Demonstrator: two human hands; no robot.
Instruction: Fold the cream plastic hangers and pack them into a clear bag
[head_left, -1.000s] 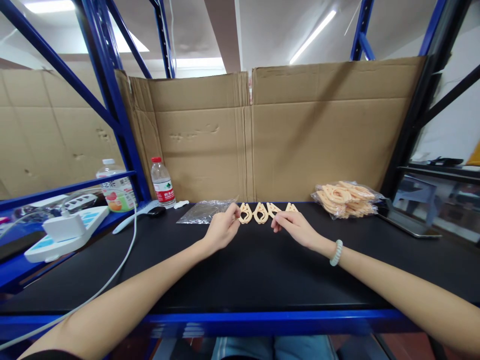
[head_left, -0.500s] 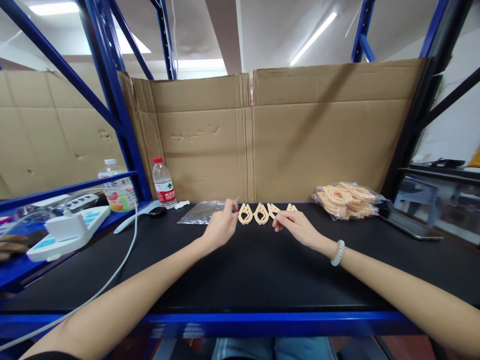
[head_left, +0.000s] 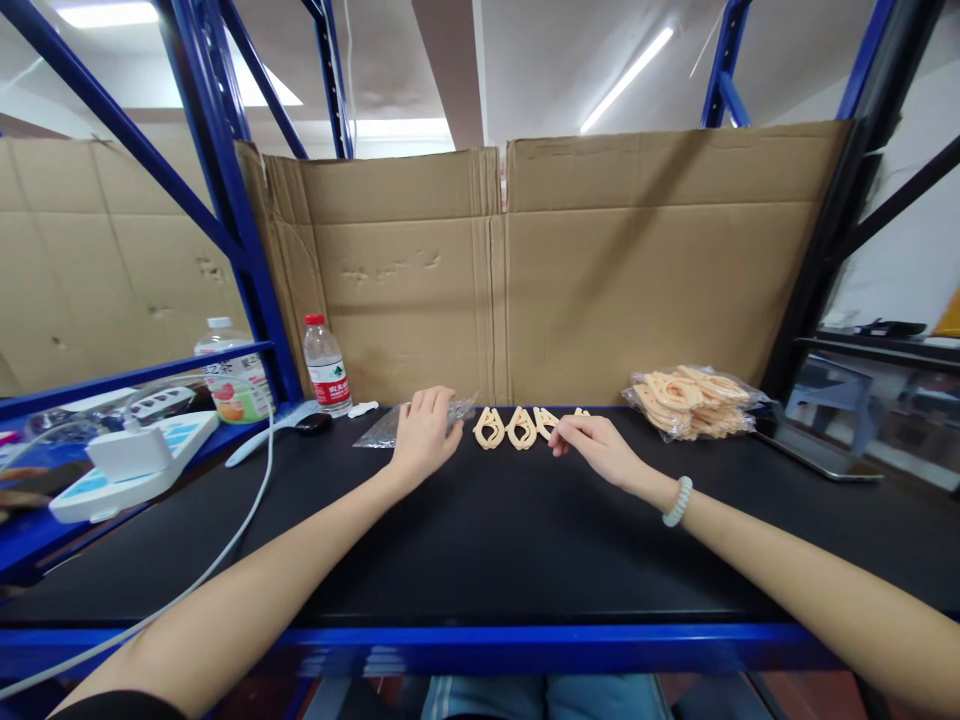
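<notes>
Overlapping the clear bag [head_left: 379, 429], the left hand [head_left: 424, 432] is spread — right hand [head_left: 594, 446] curled beside peach pieces [head_left: 512, 428].

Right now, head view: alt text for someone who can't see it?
A person's open left hand partly hides a clear plastic bag on a black table, while the loosely curled right hand is at the right end of a row of peach clip-shaped pieces. A bagged peach stack lies farther right; a red-capped bottle stands left.

Four peach looped clips [head_left: 512, 430] are set in a row just below mid-frame, the rightmost largely hidden; a crinkled clear bag [head_left: 379, 430] is laid to their left.
</notes>
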